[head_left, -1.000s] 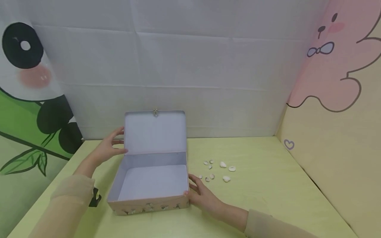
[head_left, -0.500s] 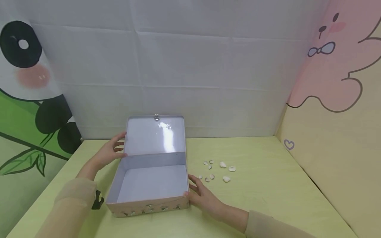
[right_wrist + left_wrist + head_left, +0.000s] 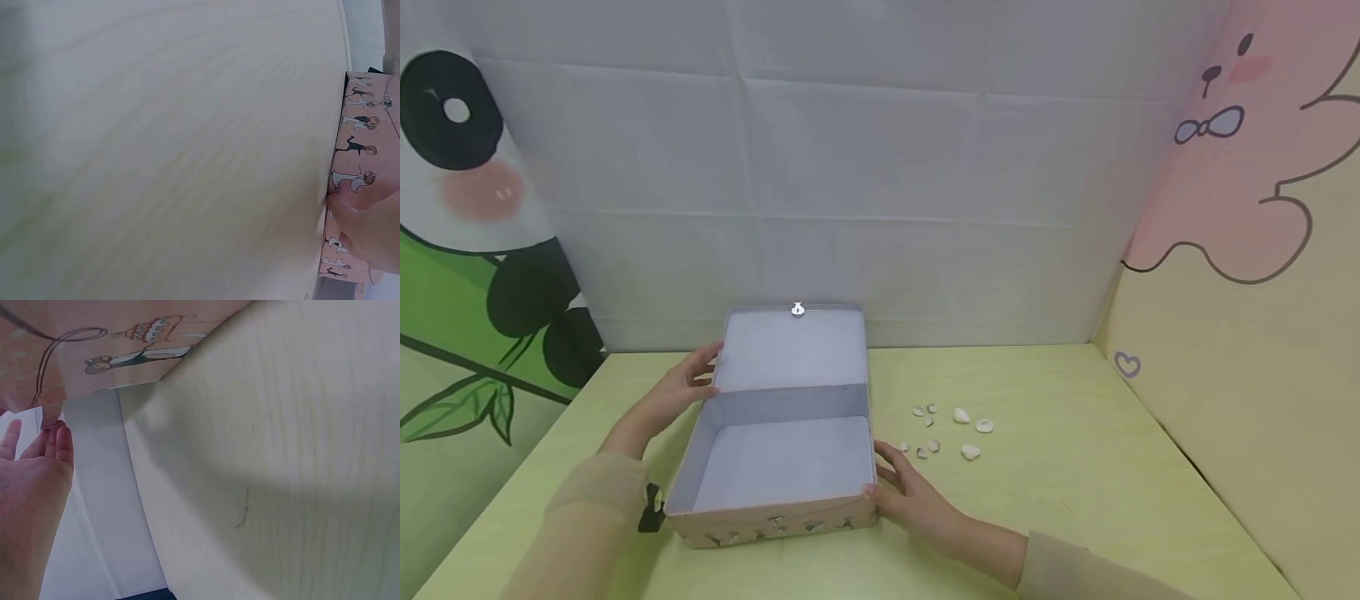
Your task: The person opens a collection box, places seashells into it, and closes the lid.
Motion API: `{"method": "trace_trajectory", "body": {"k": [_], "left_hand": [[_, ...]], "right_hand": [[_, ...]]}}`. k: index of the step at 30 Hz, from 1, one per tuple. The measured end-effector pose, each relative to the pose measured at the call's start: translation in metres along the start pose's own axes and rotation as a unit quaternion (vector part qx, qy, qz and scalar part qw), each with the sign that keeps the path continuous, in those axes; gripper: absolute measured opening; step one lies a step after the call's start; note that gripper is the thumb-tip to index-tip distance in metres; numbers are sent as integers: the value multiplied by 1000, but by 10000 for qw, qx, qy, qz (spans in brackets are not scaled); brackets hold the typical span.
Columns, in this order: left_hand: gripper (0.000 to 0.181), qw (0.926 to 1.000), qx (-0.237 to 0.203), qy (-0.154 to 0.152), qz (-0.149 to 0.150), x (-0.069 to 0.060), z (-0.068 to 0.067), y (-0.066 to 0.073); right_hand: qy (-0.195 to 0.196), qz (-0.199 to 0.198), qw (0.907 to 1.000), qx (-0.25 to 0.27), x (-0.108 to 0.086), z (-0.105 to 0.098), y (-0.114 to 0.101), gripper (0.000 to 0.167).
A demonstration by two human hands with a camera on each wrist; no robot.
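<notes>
An open box (image 3: 782,527) stands on the worktop (image 3: 1075,492), its lid (image 3: 793,350) raised at the far side (a shiny clasp (image 3: 797,309) at its edge). The left hand (image 3: 679,390) holds the lid's left edge; the right hand (image 3: 916,502) grips the box's near right corner. Whitish shell-like pieces (image 3: 962,415) lie further right.

In the head view the lid (image 3: 793,350) hides its own outer face, the figures (image 3: 815,527) on the box (image 3: 745,518) are blurred, the pale pieces (image 3: 971,452) on the tabletop (image 3: 1075,467) are too small to identify, and both sleeves (image 3: 583,508) run off below. The top edge crops the box in the left wrist view; the right edge crops the right hand (image 3: 370,232) in the other.
</notes>
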State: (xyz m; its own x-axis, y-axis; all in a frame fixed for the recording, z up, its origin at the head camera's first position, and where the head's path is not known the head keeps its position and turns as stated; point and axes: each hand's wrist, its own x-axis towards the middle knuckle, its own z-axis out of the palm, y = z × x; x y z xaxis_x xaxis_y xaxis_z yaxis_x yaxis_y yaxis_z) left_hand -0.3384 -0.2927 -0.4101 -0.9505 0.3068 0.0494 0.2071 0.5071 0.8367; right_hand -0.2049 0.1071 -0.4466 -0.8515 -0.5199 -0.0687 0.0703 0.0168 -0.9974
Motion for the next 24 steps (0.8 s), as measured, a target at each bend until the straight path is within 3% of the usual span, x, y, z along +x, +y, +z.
{"method": "trace_trajectory", "body": {"k": [7, 16, 21, 24], "left_hand": [[73, 9996, -262, 17, -35, 0, 4, -2], [70, 9994, -263, 1, -244, -4, 8, -5], [69, 9995, -288, 51, -107, -1, 7, -9], [70, 9997, -164, 90, -172, 0, 6, -9]], "right_hand": [[-4, -56, 10000, -43, -2, -1, 2, 71], [-65, -170, 9997, -162, -3, -1, 5, 71], [-38, -148, 9998, -113, -3, -1, 4, 71], [-48, -130, 9999, -77, -3, -1, 3, 71]]}}
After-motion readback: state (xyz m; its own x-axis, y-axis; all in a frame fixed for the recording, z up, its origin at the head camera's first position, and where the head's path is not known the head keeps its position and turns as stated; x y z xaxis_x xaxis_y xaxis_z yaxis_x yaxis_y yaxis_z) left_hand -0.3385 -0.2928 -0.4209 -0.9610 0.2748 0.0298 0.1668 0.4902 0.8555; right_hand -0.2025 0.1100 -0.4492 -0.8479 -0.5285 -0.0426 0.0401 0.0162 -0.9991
